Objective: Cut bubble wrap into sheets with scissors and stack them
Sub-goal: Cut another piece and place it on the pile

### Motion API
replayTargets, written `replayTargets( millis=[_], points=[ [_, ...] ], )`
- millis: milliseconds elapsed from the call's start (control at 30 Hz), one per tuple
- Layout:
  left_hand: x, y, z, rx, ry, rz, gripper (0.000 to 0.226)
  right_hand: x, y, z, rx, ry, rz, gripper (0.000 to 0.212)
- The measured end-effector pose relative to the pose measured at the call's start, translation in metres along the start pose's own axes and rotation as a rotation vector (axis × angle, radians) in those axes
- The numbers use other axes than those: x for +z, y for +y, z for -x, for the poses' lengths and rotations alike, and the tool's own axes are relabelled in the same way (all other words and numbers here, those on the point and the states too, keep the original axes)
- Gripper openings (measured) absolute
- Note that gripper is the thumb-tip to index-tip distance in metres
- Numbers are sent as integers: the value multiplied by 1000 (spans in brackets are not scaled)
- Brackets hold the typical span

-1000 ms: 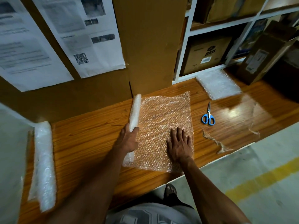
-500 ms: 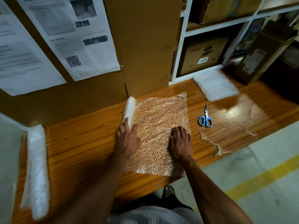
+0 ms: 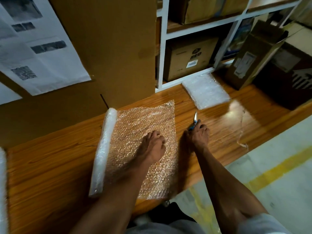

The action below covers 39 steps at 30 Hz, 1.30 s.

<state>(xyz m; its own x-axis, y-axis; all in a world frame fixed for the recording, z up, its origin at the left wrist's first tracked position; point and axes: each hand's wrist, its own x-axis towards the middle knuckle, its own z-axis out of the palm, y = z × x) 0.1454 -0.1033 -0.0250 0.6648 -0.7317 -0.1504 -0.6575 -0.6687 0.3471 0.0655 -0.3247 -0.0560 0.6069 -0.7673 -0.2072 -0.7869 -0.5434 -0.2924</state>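
A bubble wrap roll (image 3: pixel 103 152) lies on the wooden table (image 3: pixel 50 166), with a length of bubble wrap (image 3: pixel 145 122) unrolled flat to its right. My left hand (image 3: pixel 152 144) rests on the middle of that flat part, fingers curled, knuckles down. My right hand (image 3: pixel 199 134) grips the blue-handled scissors (image 3: pixel 195 121) just right of the sheet's edge, blades pointing away from me. A stack of cut sheets (image 3: pixel 206 90) lies at the back right of the table.
A second bubble wrap roll (image 3: pixel 2 191) shows at the left edge. A thin plastic scrap (image 3: pixel 241 132) lies on the right of the table. Cardboard boxes and a white shelf stand behind. The table's front edge runs diagonally above a concrete floor with a yellow line.
My right hand left the sheet, moved right and picked up the scissors. My left hand slid from the roll onto the middle of the flat sheet. The view shifted right.
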Motion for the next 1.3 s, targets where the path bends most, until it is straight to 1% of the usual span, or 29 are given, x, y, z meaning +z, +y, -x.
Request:
replayTargets(
  millis=[100, 233, 300, 367, 433, 467, 533, 567, 600, 633, 700, 733, 800, 833, 867, 900, 933, 1000, 1067, 1167, 1233, 1300],
  points=[
    [2, 7, -9, -18, -8, 11, 19, -5, -2, -21, 22, -72, 33, 79],
    [5, 6, -14, -79, 6, 64, 19, 6, 2, -44, 83, -163, -58, 59],
    [6, 6, -13, -112, 31, 113, 20, 2, -3, -42, 135, -192, -284, 53],
    [7, 6, -14, -158, 56, 189, 19, -12, -17, -28, 170, -190, -440, 52],
    [5, 6, -15, -237, 69, 298, 17, -22, -28, -18, 201, -190, -630, 40],
    [3, 6, -15, -275, 69, 366, 17, -26, -34, -11, 187, -255, -828, 35],
    [-3, 8, -13, -303, 68, 504, 17, -29, -46, 6, 184, -492, -1283, 26],
    [-7, 10, -10, -301, 71, 549, 16, -31, -51, 15, 186, -585, -1436, 20],
    [-11, 12, -8, -303, 80, 566, 15, -31, -55, 21, 178, -661, -1529, 20],
    [-14, 13, -5, -313, 93, 566, 12, -33, -61, 30, 154, -718, -1586, 27],
    [-23, 13, 3, -359, 130, 619, 13, -37, -74, 53, 94, -724, -1626, 40],
    [-27, 11, 8, -392, 145, 713, 16, -35, -78, 60, 80, -726, -1640, 43],
    [-35, 5, 20, -445, 144, 1051, 19, -33, -87, 77, 33, -731, -1667, 43],
    [-40, 2, 28, -436, 108, 1251, 20, -33, -91, 86, 1, -743, -1665, 43],
    [-45, -2, 39, -404, 39, 1431, 21, -31, -96, 95, -44, -767, -1668, 46],
    [-51, -5, 50, -361, -42, 1559, 23, -32, -101, 105, -78, -800, -1661, 50],
    [-58, -7, 60, -327, -117, 1629, 24, -34, -106, 113, -97, -825, -1641, 51],
    [-70, -16, 82, -285, -223, 1703, 25, -37, -117, 135, -142, -845, -1612, 39],
    [-79, -27, 104, -282, -274, 1806, 23, -40, -125, 156, -173, -883, -1640, 30],
    [-91, -44, 131, -271, -343, 1879, 21, -41, -134, 181, -221, -938, -1682, 27],
    [-94, -54, 148, -212, -416, 1888, 20, -40, -139, 198, -285, -954, -1696, 24],
    [-95, -62, 160, -135, -501, 1830, 28, -31, -143, 210, -348, -987, -1733, 28]
  ],
)
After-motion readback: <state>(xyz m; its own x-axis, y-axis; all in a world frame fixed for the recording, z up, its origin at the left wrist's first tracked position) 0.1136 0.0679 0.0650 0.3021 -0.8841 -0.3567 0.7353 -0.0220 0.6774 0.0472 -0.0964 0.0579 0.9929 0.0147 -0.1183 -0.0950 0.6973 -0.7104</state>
